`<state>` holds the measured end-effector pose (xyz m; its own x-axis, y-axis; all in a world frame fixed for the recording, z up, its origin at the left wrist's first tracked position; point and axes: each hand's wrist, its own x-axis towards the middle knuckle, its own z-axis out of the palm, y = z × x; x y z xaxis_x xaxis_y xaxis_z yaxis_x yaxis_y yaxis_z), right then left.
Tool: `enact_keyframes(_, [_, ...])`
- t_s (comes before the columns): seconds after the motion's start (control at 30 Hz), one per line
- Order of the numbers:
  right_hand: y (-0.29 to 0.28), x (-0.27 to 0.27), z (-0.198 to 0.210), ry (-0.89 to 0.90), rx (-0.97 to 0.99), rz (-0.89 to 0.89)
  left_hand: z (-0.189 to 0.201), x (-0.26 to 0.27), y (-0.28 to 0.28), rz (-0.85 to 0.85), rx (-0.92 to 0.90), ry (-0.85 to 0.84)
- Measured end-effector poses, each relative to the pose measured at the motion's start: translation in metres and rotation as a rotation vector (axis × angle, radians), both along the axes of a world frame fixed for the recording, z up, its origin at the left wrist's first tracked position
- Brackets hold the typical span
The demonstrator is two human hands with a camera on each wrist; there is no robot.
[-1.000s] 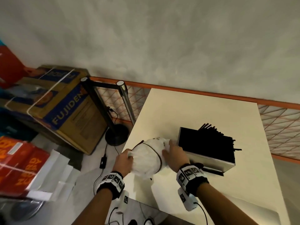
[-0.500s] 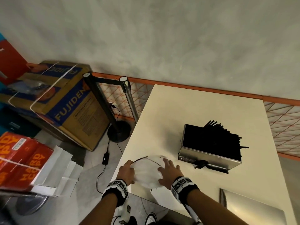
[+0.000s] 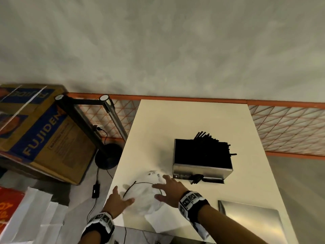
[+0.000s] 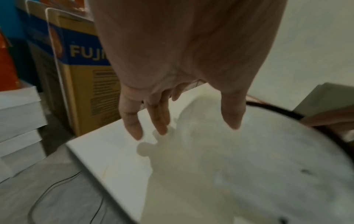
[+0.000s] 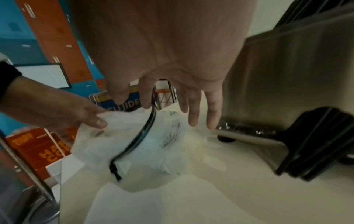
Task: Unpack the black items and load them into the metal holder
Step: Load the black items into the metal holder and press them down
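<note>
A crumpled white plastic bag (image 3: 143,192) with a black band (image 5: 143,133) across it lies near the table's front left corner. My left hand (image 3: 119,199) is at the bag's left edge with straight fingers (image 4: 159,118), and its thumb (image 5: 99,122) touches the plastic. My right hand (image 3: 167,188) hovers spread over the bag's right side, holding nothing. The metal holder (image 3: 202,170) stands just right of the bag, full of black straws (image 3: 207,140) that fan out at the back. A black bundle (image 5: 316,144) lies at the holder's front.
A flat metal sheet (image 3: 249,221) lies at the table's front right, and a white paper (image 3: 158,219) sits under the bag. A FUJIDEN cardboard box (image 3: 40,138), two barrier posts (image 3: 114,118) and a cable (image 3: 95,189) are on the floor left of the table (image 3: 193,117).
Both hands gripped the bag near the holder, then brought it down toward the front left corner. Now their fingers have spread and released it.
</note>
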<state>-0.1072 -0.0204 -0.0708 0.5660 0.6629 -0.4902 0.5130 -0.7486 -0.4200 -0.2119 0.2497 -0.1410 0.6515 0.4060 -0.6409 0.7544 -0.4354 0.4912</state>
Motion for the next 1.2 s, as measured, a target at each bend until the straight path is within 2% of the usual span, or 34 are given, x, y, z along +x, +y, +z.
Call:
enact_keyframes(0.13, [-0.021, 0.013, 0.021, -0.063, 0.195, -0.038, 0.000, 0.018, 0.003, -0.053, 0.135, -0.046])
enact_keyframes(0.27, [-0.052, 0.033, 0.044, -0.219, 0.459, -0.127, 0.059, 0.050, -0.047, -0.208, 0.329, -0.291])
enact_keyframes(0.33, [-0.068, 0.043, 0.056, -0.346, 0.563, -0.188, 0.084, 0.070, -0.080, -0.293, 0.321, -0.440])
enact_keyframes(0.43, [-0.096, 0.062, 0.069, -0.539, 0.653, -0.324, 0.106, 0.105, -0.134, -0.437, 0.207, -0.603])
enact_keyframes(0.57, [-0.133, 0.087, 0.072, -0.723, 0.637, -0.565, 0.106, 0.150, -0.189, -0.562, 0.098, -0.651])
enact_keyframes(0.63, [-0.150, 0.096, 0.068, -0.711, 0.542, -0.745, 0.102, 0.167, -0.207, -0.574, 0.065, -0.637])
enact_keyframes(0.7, [-0.166, 0.102, 0.060, -0.620, 0.471, -0.903, 0.096, 0.180, -0.221, -0.583, 0.044, -0.595])
enact_keyframes(0.8, [-0.177, 0.104, 0.052, -0.472, 0.456, -1.017, 0.085, 0.189, -0.231, -0.665, 0.094, -0.570])
enact_keyframes(0.97, [-0.168, 0.096, 0.040, -0.311, 0.484, -0.973, 0.071, 0.193, -0.233, -0.767, 0.196, -0.589])
enact_keyframes(1.2, [-0.147, 0.090, 0.037, -0.390, 0.481, -0.896, 0.068, 0.196, -0.232, -0.783, 0.190, -0.664])
